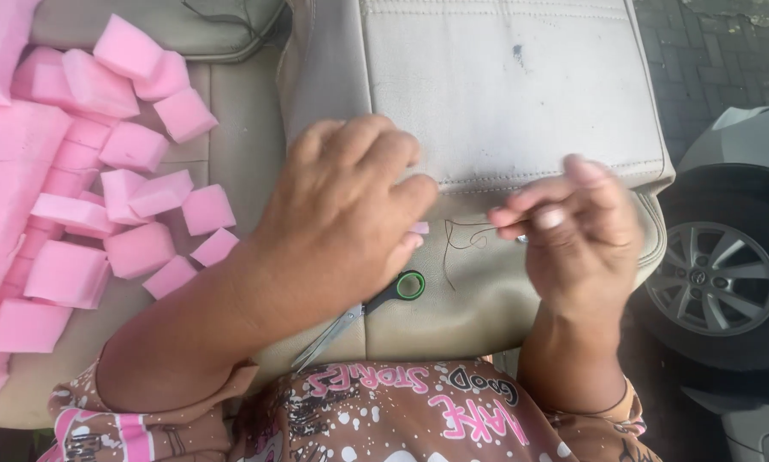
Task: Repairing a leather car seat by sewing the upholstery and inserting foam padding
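My left hand [342, 214] hovers over a beige seat cushion [504, 94], its fingers curled around a small pink foam piece whose tip [419, 228] peeks out by the thumb. My right hand [573, 227] is pinched on a thin dark thread [461, 244] that loops down across the cushion; a needle at the fingertips is too small to make out. Scissors with green-and-black handles [402, 288] lie on the cushion just below my left hand, blades pointing down-left.
Several pink foam blocks [136, 197] are piled on the seat at the left, beside a large pink foam sheet [8, 171]. A car wheel [714, 287] and paved ground lie off the cushion's right edge. My patterned sleeves fill the bottom.
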